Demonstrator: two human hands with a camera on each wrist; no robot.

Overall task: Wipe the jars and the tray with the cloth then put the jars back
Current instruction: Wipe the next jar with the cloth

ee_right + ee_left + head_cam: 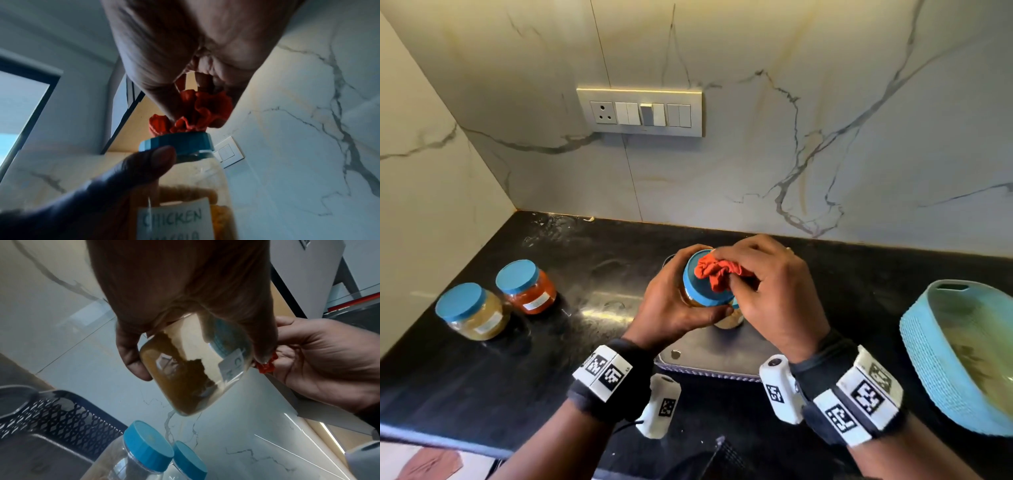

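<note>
My left hand [669,298] grips a clear jar [700,291] with a blue lid, tilted and held above the silver tray [705,353]. My right hand [774,284] pinches a bunched orange cloth [717,270] and presses it on the lid's top. In the right wrist view the cloth [197,113] sits on the lid [176,142], above a label [174,219] reading "CHICKEN". The left wrist view shows brown powder in the held jar [191,378]. Another jar [729,322] stands on the tray, mostly hidden under my hands.
Two blue-lidded jars stand on the black counter at the left, one yellowish [472,311] and one orange-red [527,286]. A light blue basket [928,342] sits at the right. A marble wall with a switch panel [640,111] rises behind the counter.
</note>
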